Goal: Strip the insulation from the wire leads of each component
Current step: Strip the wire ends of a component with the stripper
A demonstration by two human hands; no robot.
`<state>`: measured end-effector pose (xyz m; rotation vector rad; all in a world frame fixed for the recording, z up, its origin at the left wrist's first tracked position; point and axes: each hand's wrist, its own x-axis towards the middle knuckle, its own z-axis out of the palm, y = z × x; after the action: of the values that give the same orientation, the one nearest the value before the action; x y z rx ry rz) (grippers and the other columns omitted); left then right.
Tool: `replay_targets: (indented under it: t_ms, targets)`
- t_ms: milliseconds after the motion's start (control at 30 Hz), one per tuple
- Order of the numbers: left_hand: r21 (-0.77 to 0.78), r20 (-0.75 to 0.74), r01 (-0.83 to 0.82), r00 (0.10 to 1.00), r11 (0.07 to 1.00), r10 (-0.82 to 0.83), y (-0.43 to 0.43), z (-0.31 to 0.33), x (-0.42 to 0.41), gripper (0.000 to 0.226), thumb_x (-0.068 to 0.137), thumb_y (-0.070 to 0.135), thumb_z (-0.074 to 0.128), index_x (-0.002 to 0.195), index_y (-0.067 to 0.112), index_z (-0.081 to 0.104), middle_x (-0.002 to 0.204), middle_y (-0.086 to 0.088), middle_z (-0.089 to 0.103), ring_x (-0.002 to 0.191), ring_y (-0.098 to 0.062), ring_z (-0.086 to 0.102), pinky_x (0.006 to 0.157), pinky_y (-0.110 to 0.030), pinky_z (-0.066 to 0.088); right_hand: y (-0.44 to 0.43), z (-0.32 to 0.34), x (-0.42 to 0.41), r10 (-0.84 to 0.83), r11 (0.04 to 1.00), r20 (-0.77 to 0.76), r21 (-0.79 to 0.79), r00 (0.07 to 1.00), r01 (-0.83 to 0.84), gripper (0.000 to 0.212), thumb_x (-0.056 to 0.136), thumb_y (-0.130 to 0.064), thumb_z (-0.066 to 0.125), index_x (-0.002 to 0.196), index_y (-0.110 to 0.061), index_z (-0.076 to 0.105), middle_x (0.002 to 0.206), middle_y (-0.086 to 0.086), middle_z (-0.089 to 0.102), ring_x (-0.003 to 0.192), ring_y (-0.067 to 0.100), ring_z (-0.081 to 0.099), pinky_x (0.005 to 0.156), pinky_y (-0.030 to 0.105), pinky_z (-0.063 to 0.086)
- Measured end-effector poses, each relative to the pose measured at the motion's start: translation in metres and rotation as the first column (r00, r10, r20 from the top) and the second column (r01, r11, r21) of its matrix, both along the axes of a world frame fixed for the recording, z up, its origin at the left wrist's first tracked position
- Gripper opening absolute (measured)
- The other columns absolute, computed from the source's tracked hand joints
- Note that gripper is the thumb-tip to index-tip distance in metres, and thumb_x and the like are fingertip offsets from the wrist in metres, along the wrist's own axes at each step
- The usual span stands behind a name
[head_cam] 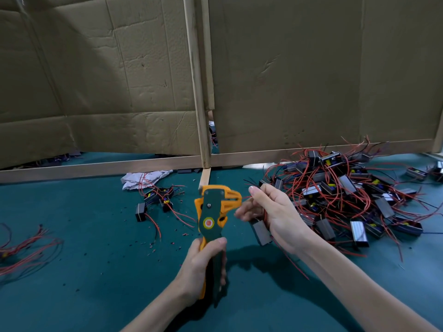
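Head view, one frame. I see the left hand (201, 267) wrapped around the handles of the orange-and-green wire stripper (213, 212), fingers (219, 242) curled tight on it; the tool stands upright with its head pointing right.

The right hand (271, 212) is raised just beside the stripper head. Its fingers (254, 190) pinch a red lead (245, 198) that reaches toward the head. I cannot tell whether the wire end sits inside it. The grey component (261, 232) on that lead hangs below the palm, above the tabletop (84, 236).

A large pile of components (347, 188) with tangled red and black leads lies right of the hand. A small group of components (158, 200) lies left of the stripper, near a crumpled white rag (143, 178). Loose red wires (24, 245) lie at the far left edge. Small insulation scraps (153, 245) dot the green surface. A cardboard wall (311, 80) stands behind.
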<state>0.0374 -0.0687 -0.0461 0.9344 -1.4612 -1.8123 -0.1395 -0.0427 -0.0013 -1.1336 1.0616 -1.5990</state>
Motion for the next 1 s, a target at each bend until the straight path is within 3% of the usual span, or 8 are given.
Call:
replay_targets:
  t_ms: [233,467,533,633,700,800,900,1000]
  targets:
    - [0.019,-0.155,0.128,0.980,0.992,-0.124,-0.007,0.000,-0.003,0.052,0.058,0.040,0.069,0.085,-0.004,0.064,0.080,-0.027,0.065,0.072,-0.039,0.067,0.060,-0.039,0.056,0.001,0.001,0.002,-0.013,1.000,-0.016,-0.005,1.000,0.013,0.024,0.102,-0.020,0.043,0.080,-0.012,0.038,0.071,0.013,0.071,0.057,0.019,0.065,0.056,0.019,0.049]
    - [0.115,-0.292,0.082,0.955,0.990,-0.045,-0.014,0.000,-0.004,0.044,0.073,0.035,0.057,0.089,-0.005,0.062,0.082,-0.025,0.063,0.078,-0.038,0.066,0.068,-0.046,0.056,0.001,0.040,-0.029,-0.310,0.947,-0.270,-0.175,0.911,0.270,0.024,0.101,-0.027,0.046,0.080,-0.015,0.044,0.054,-0.009,0.054,0.050,0.009,0.049,0.065,0.032,0.054]
    - [0.114,-0.303,0.075,0.952,0.991,-0.038,-0.014,0.000,-0.004,0.044,0.075,0.036,0.056,0.088,-0.004,0.063,0.084,-0.025,0.063,0.080,-0.039,0.066,0.069,-0.047,0.055,-0.007,0.062,-0.048,-0.493,0.868,-0.372,-0.271,0.787,0.416,0.027,0.101,-0.029,0.046,0.077,-0.017,0.043,0.055,-0.009,0.049,0.051,0.011,0.042,0.059,0.037,0.046]
    - [0.088,-0.290,0.071,0.956,0.994,-0.043,-0.014,-0.001,-0.003,0.044,0.077,0.037,0.054,0.090,-0.004,0.063,0.085,-0.025,0.064,0.082,-0.039,0.066,0.071,-0.047,0.055,-0.029,0.087,-0.082,-0.691,0.701,-0.578,-0.388,0.435,0.598,0.027,0.101,-0.031,0.044,0.084,-0.011,0.047,0.071,0.008,0.054,0.067,0.024,0.049,0.065,0.040,0.040]
    - [0.075,-0.278,0.053,0.960,0.996,-0.030,-0.014,-0.001,-0.004,0.044,0.078,0.038,0.053,0.089,-0.003,0.063,0.086,-0.025,0.064,0.083,-0.039,0.066,0.073,-0.048,0.055,-0.044,0.096,-0.107,-0.632,0.570,-0.765,-0.352,0.123,0.742,0.029,0.101,-0.029,0.043,0.108,-0.002,0.051,0.103,0.022,0.061,0.099,0.037,0.056,0.090,0.046,0.040]
    - [0.062,-0.287,0.007,0.958,0.998,0.011,-0.015,-0.002,-0.005,0.041,0.078,0.038,0.053,0.085,0.000,0.068,0.087,-0.025,0.064,0.085,-0.040,0.066,0.076,-0.049,0.055,-0.059,0.095,-0.115,-0.302,0.386,-0.941,-0.265,-0.151,0.883,0.067,0.094,-0.025,0.052,0.143,0.009,0.022,0.150,0.035,0.018,0.143,0.046,0.012,0.116,0.058,0.007]
    - [0.072,-0.332,-0.065,0.939,0.995,0.085,-0.016,-0.004,-0.007,0.038,0.076,0.035,0.056,0.081,0.001,0.070,0.086,-0.025,0.065,0.083,-0.041,0.067,0.071,-0.048,0.056,-0.080,0.077,-0.077,-0.425,0.567,-0.859,-0.499,-0.287,0.655,0.056,0.088,-0.010,0.047,0.140,0.002,0.032,0.147,0.030,0.027,0.137,0.042,0.026,0.114,0.048,0.019]
    - [0.070,-0.395,-0.170,0.900,0.983,0.184,-0.018,-0.005,-0.006,0.035,0.076,0.031,0.056,0.085,-0.001,0.067,0.085,-0.025,0.066,0.079,-0.040,0.068,0.066,-0.046,0.057,-0.098,0.052,-0.019,-0.152,0.984,-0.974,-0.133,0.167,0.117,0.037,0.094,0.000,0.041,0.127,-0.008,0.054,0.128,0.019,0.055,0.116,0.034,0.052,0.099,0.040,0.041]
